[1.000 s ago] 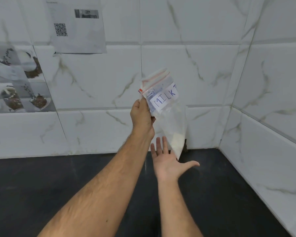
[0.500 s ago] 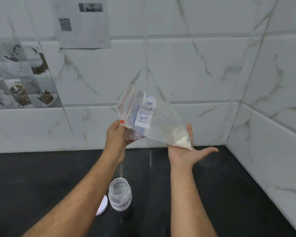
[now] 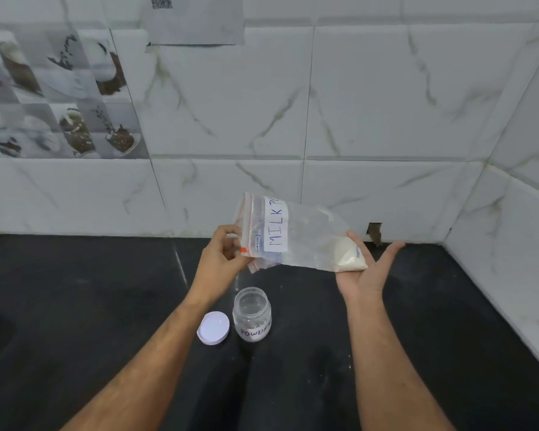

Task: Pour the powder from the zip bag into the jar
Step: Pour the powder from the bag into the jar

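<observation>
A clear zip bag [image 3: 296,236] with a red zip strip and a "MILK" label lies nearly on its side in the air. White powder sits in its lower right corner. My left hand [image 3: 223,259] pinches the zip end. My right hand [image 3: 366,272] is flat under the powder corner, palm up, fingers straight. Below the bag's mouth an open clear jar [image 3: 252,314] labelled "POWDER" stands upright on the black counter [image 3: 75,306], with a little white powder at its bottom. Its white lid [image 3: 213,328] lies just left of it.
White marble tiled walls meet in a corner at the right. A small hole [image 3: 374,233] shows in the wall base behind the bag. A printed sheet with a QR code [image 3: 196,20] hangs on the wall above.
The bag has swung from hanging upright to lying sideways and has come down toward the counter. My right hand now supports its powder corner. The view has tipped down, showing jar and lid.
</observation>
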{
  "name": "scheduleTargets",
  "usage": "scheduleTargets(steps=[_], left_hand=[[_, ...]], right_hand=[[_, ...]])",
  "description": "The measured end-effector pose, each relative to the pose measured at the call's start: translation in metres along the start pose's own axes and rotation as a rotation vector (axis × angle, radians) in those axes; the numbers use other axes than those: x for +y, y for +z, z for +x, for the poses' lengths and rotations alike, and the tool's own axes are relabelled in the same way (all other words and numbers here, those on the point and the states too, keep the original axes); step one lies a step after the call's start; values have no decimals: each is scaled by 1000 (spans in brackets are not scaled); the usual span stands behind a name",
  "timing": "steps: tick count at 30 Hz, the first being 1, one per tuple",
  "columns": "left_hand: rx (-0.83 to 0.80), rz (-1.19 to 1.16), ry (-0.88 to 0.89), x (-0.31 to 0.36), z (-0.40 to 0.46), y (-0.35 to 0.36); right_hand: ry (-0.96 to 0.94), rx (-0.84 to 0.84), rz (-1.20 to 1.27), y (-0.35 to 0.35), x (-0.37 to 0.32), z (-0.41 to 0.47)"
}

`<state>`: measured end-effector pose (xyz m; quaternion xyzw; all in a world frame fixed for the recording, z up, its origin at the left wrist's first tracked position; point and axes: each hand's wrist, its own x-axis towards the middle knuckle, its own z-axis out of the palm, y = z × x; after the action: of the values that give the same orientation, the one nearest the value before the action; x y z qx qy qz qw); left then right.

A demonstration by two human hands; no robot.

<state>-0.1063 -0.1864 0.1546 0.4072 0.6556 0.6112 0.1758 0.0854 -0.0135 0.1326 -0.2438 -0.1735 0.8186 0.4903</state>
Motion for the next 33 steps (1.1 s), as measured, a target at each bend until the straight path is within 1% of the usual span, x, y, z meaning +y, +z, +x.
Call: scheduleTargets(steps=[3,6,10,13,16,21,26,30,33], left_hand=[[-73,71,68,-3,-2,-1],[-154,106,51,-8,-2,-5],[-214,293,63,-19,-5,-8],[-173,317,46,-37,-9,-11],[-106,265,-39,-55,-11,-14],[-90,196,-58,-64,-10,-16],[-127,259,-95,-71,-11,-17],[-100,306,-98,-83,-12,-16],[-101,399,-97,-89,-14,-15]], right_hand=[[3,24,-46,-3,1,-3],[26,34,-72,-8,2,-3],[62,54,-169,-13,5,4],[41,92,-267,-13,6,6],[8,129,-322,-13,9,4],[15,139,-373,-15,13,4],[-3,152,-417,-12,13,2],[13,189,-453,-9,12,6],[12,216,-485,-9,13,11]])
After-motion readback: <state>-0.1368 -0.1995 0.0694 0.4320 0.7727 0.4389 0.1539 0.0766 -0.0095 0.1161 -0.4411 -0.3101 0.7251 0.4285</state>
